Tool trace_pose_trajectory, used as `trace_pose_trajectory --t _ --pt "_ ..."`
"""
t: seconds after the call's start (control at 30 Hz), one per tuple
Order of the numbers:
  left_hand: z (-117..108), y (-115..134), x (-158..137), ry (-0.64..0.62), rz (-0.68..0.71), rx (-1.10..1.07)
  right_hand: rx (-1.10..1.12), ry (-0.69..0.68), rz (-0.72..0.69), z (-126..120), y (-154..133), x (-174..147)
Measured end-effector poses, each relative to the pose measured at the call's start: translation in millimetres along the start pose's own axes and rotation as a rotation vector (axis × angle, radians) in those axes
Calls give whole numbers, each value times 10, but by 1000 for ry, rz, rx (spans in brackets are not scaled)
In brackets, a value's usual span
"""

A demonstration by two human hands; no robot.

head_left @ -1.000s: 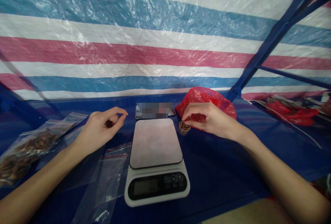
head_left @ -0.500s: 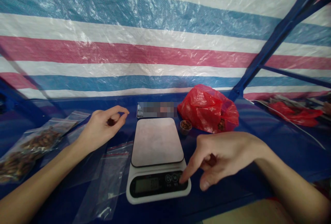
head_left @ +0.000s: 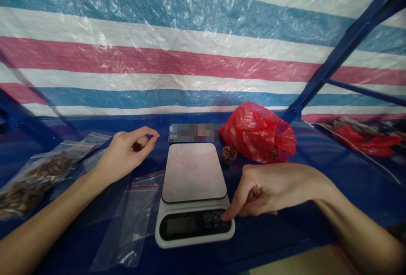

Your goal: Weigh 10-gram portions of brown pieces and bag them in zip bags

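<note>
A white kitchen scale (head_left: 194, 173) stands before me, its dark panel showing what reads as 0.0 on the display (head_left: 181, 225). My right hand (head_left: 266, 188) presses its index fingertip on the rightmost button of that panel, the other fingers curled and holding nothing. Left of the scale, my left hand (head_left: 127, 154) hovers with thumb and index tips nearly meeting, nothing visible between them. Clear zip bags (head_left: 136, 220) lie flat below and beside it. Just behind the weighing plate is a small clear cup (head_left: 229, 155) of brown nut-like pieces.
A red plastic bag (head_left: 253, 133) with similar brown pieces stands behind the cup. A phone (head_left: 173, 133) rests behind the scale, its screen blurred out. Filled zip bags (head_left: 47, 169) lie at left. A blue metal frame (head_left: 336, 61) and striped sheeting border the blue table.
My right thumb has drawn in toward the curled fingers, while the index fingertip remains at the scale's rightmost button. The left hand holds its pose. The view has shifted slightly.
</note>
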State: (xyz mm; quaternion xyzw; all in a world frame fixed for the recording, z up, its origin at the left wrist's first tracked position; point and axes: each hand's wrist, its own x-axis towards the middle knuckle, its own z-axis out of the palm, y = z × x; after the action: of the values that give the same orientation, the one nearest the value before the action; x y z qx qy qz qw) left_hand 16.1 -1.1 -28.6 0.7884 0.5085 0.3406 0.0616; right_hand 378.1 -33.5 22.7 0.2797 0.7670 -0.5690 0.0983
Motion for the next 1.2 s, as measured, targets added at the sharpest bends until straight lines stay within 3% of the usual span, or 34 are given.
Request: trace_pose_trajectory --t 0.2,0.3,0.37,0.4,0.47,0.53,0.57,0.63,0.77,0.9,1.0,1.2 --pt "6 -5 0 -3 -9 4 -28 18 -23 27 -7 18" --pt "9 -11 4 4 -10 12 -40 -12 -110 -49 39 14" --pt "12 -16 6 9 -18 14 -16 44 -202 -132 80 -9" --pt "14 -17 6 8 -24 14 -5 142 -256 -179 97 -26" --pt "15 -20 6 5 -29 10 -39 472 -342 -279 122 -68" --pt "13 -21 5 3 -23 4 -152 803 -359 -372 142 -103" --pt "11 -23 3 3 -18 1 -216 896 -351 -410 155 -112" --pt "4 -29 -2 5 -10 -3 -311 901 -331 -460 195 -109" --pt "-6 -45 -14 2 11 -11 -367 720 -295 -449 290 -13" --pt "-1 -45 -10 12 26 -20 -381 709 -269 -395 337 97" --pt "8 -40 -3 18 30 -28 -314 752 -307 -390 327 124" --pt "25 -62 -4 24 30 -25 -357 1016 -379 -322 156 135"
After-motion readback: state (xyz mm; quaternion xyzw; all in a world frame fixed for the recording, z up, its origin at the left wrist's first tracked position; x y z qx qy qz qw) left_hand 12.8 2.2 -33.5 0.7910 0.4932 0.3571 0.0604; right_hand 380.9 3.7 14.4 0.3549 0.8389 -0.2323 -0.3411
